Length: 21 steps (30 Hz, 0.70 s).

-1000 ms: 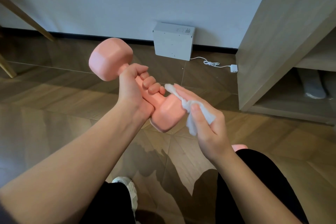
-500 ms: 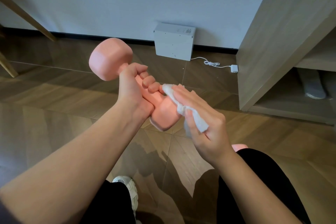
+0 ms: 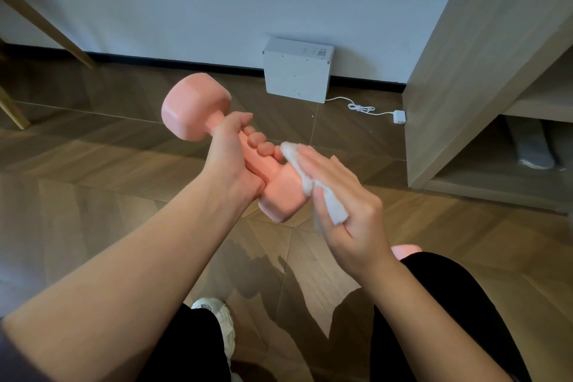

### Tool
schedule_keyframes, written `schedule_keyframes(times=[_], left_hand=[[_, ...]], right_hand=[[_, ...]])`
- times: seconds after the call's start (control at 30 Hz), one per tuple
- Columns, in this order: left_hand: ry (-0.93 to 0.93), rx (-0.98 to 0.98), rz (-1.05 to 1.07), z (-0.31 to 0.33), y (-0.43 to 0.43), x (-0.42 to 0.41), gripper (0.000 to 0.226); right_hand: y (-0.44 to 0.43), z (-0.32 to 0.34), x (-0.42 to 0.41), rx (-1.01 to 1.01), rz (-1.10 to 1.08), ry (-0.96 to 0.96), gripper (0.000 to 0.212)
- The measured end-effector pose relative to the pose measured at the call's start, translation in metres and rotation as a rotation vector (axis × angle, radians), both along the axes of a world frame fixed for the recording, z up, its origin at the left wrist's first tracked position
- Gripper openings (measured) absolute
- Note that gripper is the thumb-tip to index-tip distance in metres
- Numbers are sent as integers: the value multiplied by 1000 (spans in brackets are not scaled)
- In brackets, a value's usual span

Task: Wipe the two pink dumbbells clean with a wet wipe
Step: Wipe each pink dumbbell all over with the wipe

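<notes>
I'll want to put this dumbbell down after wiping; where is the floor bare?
Bare floor lies left of the left hand, out toward the slanted wooden legs. It is tighter on the right: white box, cable, wooden cabinet, and the second dumbbell by the knee.

Pink dumbbell point(image 3: 198, 107); white wipe point(image 3: 313, 183); brown wood-grain floor point(image 3: 93, 183); black trousers point(image 3: 449, 304).
</notes>
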<state>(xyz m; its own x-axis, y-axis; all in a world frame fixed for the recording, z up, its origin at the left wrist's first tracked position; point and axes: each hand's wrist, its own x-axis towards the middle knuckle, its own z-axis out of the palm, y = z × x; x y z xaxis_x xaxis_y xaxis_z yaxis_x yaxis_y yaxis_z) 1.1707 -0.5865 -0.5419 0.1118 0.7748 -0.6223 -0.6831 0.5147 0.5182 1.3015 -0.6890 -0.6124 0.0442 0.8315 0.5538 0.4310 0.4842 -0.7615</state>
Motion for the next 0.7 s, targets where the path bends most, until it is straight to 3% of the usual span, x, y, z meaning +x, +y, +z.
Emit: schedule_keyframes(times=[0.17, 0.3, 0.4, 0.6, 0.7], left_hand=[[11, 20, 0, 1, -1, 0, 38], [-22, 36, 18, 4, -3, -1, 33], [-25, 124, -48, 4, -6, 0, 27], [-37, 444, -170, 20, -10, 0, 27], [-56, 461, -148, 27, -15, 3, 28]], right_hand=[[-2, 1, -2, 57, 33, -88, 40], [4, 5, -6, -79, 42, -103, 78], [5, 10, -7, -233, 14, 126, 86], [4, 29, -3, -337, 305, 726, 60], [0, 30, -8, -383, 332, 801, 54]])
